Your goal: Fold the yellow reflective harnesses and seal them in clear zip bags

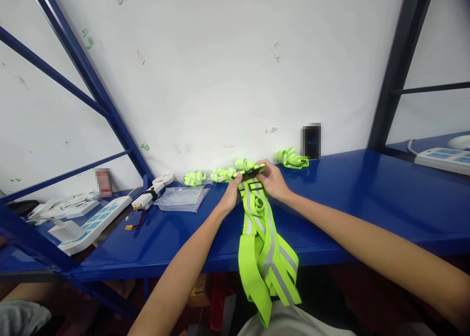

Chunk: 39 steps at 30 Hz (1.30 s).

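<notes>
A neon-yellow reflective strap vest (266, 250) with grey bands lies over the front edge of the blue shelf (367, 199) and hangs down toward my lap. My left hand (231, 196) pinches its upper end from the left. My right hand (273, 179) grips the same end from the right, fingers closed around a black buckle and a folded strap. Rolled neon-yellow straps (216, 174) lie in a row against the wall behind my hands, and another bundle (292, 158) sits further right.
Clear plastic bags (181, 197) lie left of my hands. Beside them are a small white fan (157, 184), a red-wired connector (134, 223) and a white power strip (93, 223). A second power strip (444, 157) sits at far right. Blue rack posts stand on both sides.
</notes>
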### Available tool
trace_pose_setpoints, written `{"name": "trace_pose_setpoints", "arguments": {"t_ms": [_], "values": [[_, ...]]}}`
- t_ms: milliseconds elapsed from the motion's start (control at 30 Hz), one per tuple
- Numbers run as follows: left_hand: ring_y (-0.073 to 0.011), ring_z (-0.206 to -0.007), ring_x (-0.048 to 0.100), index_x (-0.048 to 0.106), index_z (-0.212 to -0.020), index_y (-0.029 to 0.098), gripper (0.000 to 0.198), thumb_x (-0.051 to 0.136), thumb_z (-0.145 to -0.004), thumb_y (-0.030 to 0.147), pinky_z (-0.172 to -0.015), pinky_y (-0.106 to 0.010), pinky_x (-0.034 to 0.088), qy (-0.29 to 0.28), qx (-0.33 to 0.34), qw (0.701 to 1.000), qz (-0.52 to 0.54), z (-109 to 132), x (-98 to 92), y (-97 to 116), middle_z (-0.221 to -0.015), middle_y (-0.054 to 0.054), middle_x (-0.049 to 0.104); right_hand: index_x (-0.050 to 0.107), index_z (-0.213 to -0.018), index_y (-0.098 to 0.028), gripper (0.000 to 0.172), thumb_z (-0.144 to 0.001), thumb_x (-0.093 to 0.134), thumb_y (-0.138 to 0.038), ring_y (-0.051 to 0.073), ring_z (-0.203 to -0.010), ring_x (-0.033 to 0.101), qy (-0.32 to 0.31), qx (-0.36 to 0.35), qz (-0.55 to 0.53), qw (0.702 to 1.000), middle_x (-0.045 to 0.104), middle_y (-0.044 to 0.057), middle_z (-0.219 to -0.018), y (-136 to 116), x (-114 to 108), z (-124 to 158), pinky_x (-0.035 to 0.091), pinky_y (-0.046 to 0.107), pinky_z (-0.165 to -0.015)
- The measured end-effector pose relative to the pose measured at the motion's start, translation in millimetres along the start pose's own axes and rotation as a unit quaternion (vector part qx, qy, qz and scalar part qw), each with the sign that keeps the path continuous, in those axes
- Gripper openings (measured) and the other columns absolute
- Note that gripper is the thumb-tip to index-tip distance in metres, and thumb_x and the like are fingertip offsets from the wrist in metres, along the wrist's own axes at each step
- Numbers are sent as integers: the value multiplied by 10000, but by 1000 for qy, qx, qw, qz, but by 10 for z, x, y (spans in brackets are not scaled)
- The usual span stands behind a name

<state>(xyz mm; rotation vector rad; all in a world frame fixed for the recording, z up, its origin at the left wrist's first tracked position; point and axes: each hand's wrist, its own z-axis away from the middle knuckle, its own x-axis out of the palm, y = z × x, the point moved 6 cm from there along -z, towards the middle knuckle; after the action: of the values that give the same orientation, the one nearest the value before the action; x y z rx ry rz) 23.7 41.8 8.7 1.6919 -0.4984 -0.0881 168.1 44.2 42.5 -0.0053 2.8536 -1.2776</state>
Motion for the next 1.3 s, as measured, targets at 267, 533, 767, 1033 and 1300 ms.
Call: {"name": "trace_pose_setpoints", "arguments": {"t_ms": [267,533,767,1033,1300], "values": [[-166,-772,636,594,-1034,188,398,751,-698,332,-682,-264,491,64,13,994,90,-41,-108,91,-879,-12,674,683,-834,-179,205,-666,573,-219,232,-1004,608,-18,113,-82,990,667,60,-1077,83,-32,-35,481,315,-815],[-225,-895,650,604,-1140,176,605,837,-586,240,-706,-305,501,72,44,996,32,-52,-248,105,-1058,-86,685,416,-1402,-272,724,-712,605,-164,178,-779,675,-77,303,-196,929,694,47,-1055,78,63,23,545,272,-648],[-233,-968,653,556,-1196,226,652,827,-603,209,-832,-354,522,74,71,994,22,-73,-304,84,-1071,-60,684,432,-1382,-307,691,-750,653,-136,178,-758,699,-126,312,-169,926,694,40,-1064,167,138,124,588,283,-602],[-201,-752,682,321,-1401,331,768,738,-757,337,-718,-376,554,35,11,998,-44,-75,-303,-92,-1028,-43,693,548,-1243,-270,546,-727,705,-184,188,-681,680,-112,266,-180,940,705,30,-915,219,151,118,581,294,-533],[-178,-715,649,369,-1388,267,654,664,-811,360,-690,-316,510,38,107,984,-135,-83,-325,30,-925,-41,679,485,-1310,-319,709,-675,785,-226,222,-818,681,-153,276,-202,927,675,48,-1035,73,232,179,586,336,-598]]}}
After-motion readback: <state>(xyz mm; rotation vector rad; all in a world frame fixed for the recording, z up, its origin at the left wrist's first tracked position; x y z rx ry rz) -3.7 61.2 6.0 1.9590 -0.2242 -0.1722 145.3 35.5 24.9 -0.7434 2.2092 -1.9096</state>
